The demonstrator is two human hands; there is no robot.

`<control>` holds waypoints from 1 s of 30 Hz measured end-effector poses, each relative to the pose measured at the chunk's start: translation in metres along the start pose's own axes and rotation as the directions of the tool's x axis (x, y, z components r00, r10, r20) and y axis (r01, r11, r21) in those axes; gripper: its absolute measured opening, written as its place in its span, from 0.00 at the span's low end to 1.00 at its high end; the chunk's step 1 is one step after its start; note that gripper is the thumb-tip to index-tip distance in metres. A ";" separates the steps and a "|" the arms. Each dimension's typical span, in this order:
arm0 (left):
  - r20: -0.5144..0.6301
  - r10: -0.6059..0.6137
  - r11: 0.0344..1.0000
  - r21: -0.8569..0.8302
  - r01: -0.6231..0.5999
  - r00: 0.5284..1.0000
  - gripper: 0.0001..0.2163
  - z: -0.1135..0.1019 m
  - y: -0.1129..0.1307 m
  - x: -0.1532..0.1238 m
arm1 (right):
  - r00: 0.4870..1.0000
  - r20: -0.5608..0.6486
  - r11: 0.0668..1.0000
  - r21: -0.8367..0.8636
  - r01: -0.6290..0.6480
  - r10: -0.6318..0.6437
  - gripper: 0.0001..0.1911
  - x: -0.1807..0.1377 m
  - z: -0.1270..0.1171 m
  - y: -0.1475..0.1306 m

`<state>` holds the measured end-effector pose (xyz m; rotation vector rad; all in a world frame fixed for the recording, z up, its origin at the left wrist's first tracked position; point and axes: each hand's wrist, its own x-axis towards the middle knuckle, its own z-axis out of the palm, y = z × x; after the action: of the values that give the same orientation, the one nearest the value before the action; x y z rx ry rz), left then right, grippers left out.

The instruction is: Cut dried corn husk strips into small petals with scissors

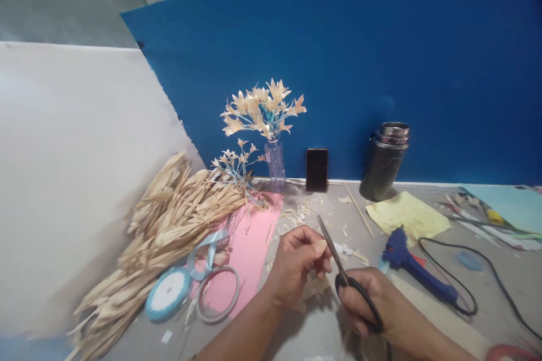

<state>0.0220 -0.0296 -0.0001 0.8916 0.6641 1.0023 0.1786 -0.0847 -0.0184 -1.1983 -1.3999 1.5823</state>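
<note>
My right hand (375, 296) grips a pair of scissors (339, 259) with black handles, its fingers through the loops. The blades point up and away and look closed or almost closed. Just left of the blades, my left hand (296, 259) is closed in a pinch, thumb against fingers. Whatever it pinches is too small to make out; a pale spot shows at the thumb tip. Under the hands lies a tan piece of husk (315, 289), partly hidden. Small pale husk scraps (296, 215) are scattered on the grey table beyond.
Dried corn husks (169, 225) are piled at left beside a blue ribbon spool (168, 294) and a tape ring (218, 294). Husk flowers (262, 107) stand in a clear bottle (276, 163). Behind are a phone (317, 170) and a flask (383, 163); a corded blue glue gun (417, 271) lies right.
</note>
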 end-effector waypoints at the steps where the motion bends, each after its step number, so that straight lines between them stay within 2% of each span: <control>1: 0.000 -0.011 1.000 0.010 0.011 1.000 0.14 0.000 0.000 0.000 | 0.999 -0.039 1.000 0.031 0.002 -0.001 0.28 0.001 0.000 0.001; 5: 0.043 -0.069 0.994 0.083 0.066 0.997 0.13 0.000 -0.004 -0.001 | 0.959 -0.281 0.985 0.155 0.072 -0.025 0.19 0.001 -0.006 -0.004; 8: 0.076 -0.108 0.978 0.186 0.092 0.991 0.10 0.001 -0.008 -0.003 | 0.924 -0.381 0.983 0.150 0.102 -0.037 0.21 0.000 -0.014 -0.009; 11: 0.086 -0.152 0.951 0.284 0.122 0.985 0.07 0.003 -0.011 -0.004 | 0.934 -0.350 0.995 0.024 0.094 -0.080 0.18 -0.002 -0.021 -0.008; 15: 0.110 -0.169 0.961 0.238 0.139 0.979 0.07 0.004 -0.013 -0.004 | 0.943 -0.311 0.991 -0.089 0.096 -0.119 0.14 -0.002 -0.022 -0.006; 18: 0.111 -0.180 0.974 0.161 0.161 0.977 0.11 0.005 -0.013 -0.004 | 0.937 -0.321 0.989 -0.082 0.120 -0.140 0.16 -0.002 -0.015 -0.011; 23: 0.078 -0.199 0.979 -0.035 0.203 0.977 0.15 0.012 -0.019 -0.007 | 0.912 -0.402 0.990 0.070 0.120 -0.082 0.22 -0.002 -0.002 -0.016; 26: 0.008 -0.164 0.983 -0.087 0.165 0.986 0.15 0.012 -0.024 -0.006 | 0.870 -0.481 0.991 0.022 0.135 -0.108 0.21 0.000 -0.002 -0.010; 27: -0.016 -0.148 0.986 -0.078 0.146 0.989 0.15 0.011 -0.024 -0.005 | 0.871 -0.478 0.991 -0.004 0.131 -0.117 0.21 0.001 -0.004 -0.008; 30: -0.081 -0.048 0.998 0.047 0.052 0.996 0.13 0.008 -0.019 -0.002 | 0.941 -0.319 0.992 -0.087 0.093 -0.116 0.20 0.003 -0.009 -0.005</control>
<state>0.0362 -0.0386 -0.0130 0.8774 0.7783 0.9839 0.1856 -0.0777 -0.0140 -1.3338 -1.2878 1.2069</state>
